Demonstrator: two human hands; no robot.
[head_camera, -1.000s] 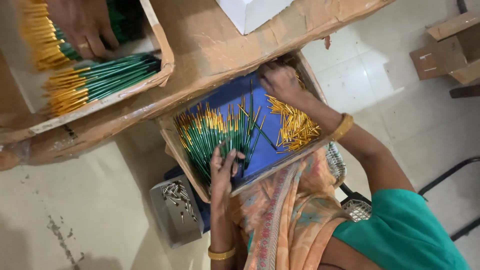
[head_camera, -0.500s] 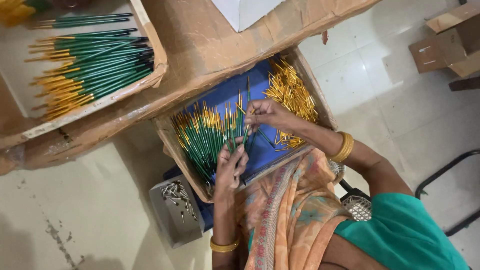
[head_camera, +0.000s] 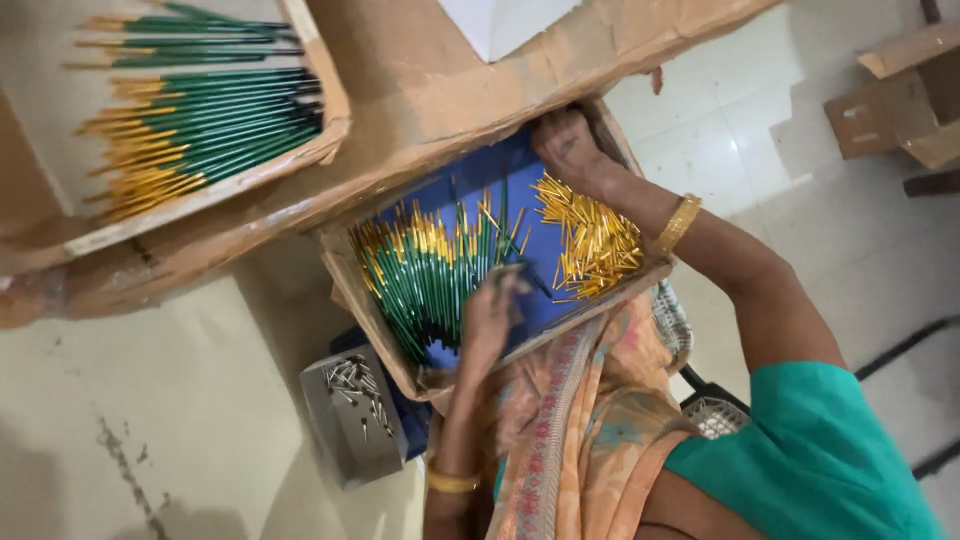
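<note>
Left hand (head_camera: 492, 310) pinches thin green gold-tipped sticks (head_camera: 430, 275): light, brittle-looking, grip mid-shaft. Right hand (head_camera: 568, 148) fingers curled in loose gold ferrules (head_camera: 590, 240).

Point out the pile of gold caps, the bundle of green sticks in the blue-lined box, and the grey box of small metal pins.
pile of gold caps (head_camera: 592, 240): head view, middle of the heap.
bundle of green sticks (head_camera: 425, 285): head view, mid-length of the shafts.
grey box of small metal pins (head_camera: 345, 440): head view, bare grey floor of it.

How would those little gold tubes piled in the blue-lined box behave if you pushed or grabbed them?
The gold tubes look thin, round and shiny, so they would probably roll, slip and scatter when pushed. The loose, criss-crossed heap suggests they are light and would shift easily. The cardboard box walls would likely contain them near the right hand.
</note>
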